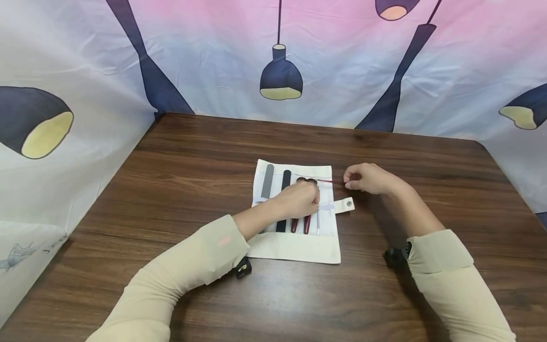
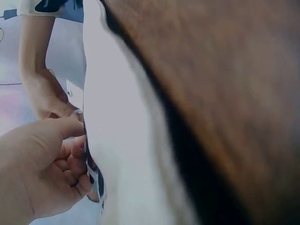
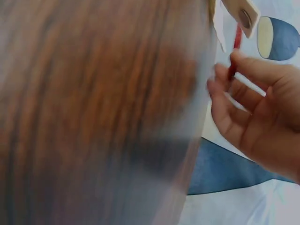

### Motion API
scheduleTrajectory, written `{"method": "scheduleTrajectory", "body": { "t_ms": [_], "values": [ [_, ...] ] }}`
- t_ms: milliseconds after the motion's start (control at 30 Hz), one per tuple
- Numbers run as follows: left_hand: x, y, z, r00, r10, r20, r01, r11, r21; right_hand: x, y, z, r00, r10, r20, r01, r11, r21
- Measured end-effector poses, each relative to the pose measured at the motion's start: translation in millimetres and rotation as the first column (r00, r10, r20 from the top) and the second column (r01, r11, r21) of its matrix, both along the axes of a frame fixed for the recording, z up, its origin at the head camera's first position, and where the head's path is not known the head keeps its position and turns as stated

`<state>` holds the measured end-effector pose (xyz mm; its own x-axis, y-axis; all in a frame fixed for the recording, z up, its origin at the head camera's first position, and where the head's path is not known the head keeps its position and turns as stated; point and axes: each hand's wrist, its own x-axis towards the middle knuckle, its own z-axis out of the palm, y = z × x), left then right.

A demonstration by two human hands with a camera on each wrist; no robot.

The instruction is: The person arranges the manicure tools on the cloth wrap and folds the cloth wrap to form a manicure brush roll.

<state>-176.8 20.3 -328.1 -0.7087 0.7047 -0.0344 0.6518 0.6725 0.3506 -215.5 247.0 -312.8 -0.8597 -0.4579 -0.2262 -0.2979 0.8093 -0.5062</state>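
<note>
A white cloth tool roll [image 1: 295, 249] lies unrolled on the table. In it are a grey nail file [image 1: 268, 180], a black nail file [image 1: 286, 179], scissors [image 1: 307, 225] with dark red parts, and a slim silver tool [image 1: 318, 224]. My left hand [image 1: 299, 199] is over the roll's right half, thumb and fingers curled at the pale elastic band [image 1: 327, 207]; its fingertips are hidden in the head view. Just right of the roll, my right hand [image 1: 367, 178] pinches a thin red stick-like tool [image 3: 237, 38], which points left over the roll's upper right corner.
A snap tab [image 1: 344, 205] sticks out from the roll's right side. The brown wooden table [image 1: 205, 156] reaches back to a fabric backdrop [image 1: 231, 61] printed with lamps. Dark wrist devices [image 1: 395, 256] sit at both cuffs.
</note>
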Motion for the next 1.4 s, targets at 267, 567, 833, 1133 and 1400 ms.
{"method": "scheduleTrajectory", "body": {
  "t_ms": [267, 567, 833, 1133, 1400],
  "values": [
    [1.3, 12.0, 1.6, 1.0, 0.0, -0.026, -0.003, 0.997, -0.078, 6.2, 1.2, 8.3, 0.993, -0.104, 0.057, 0.116, 0.951, -0.285],
    [1.5, 19.0, -1.2, 0.999, 0.037, -0.029, -0.04, 0.996, -0.083, 3.6, 3.0, 14.1, 0.985, -0.092, 0.146, 0.133, 0.943, -0.306],
    [0.9, 16.8, -4.4, 0.998, 0.048, -0.03, -0.05, 0.996, -0.071, -9.5, -10.8, 5.9, 0.952, -0.053, 0.301, 0.172, 0.907, -0.384],
    [0.8, 17.0, -4.2, 0.999, 0.054, -0.006, -0.054, 0.997, -0.062, -10.9, -27.2, -8.5, 0.887, -0.091, 0.454, 0.343, 0.787, -0.512],
    [1.3, 16.2, -4.1, 0.999, 0.048, 0.014, -0.047, 0.998, -0.035, -3.8, -32.7, -8.1, 0.91, -0.157, 0.384, 0.279, 0.916, -0.287]
  ]
}}
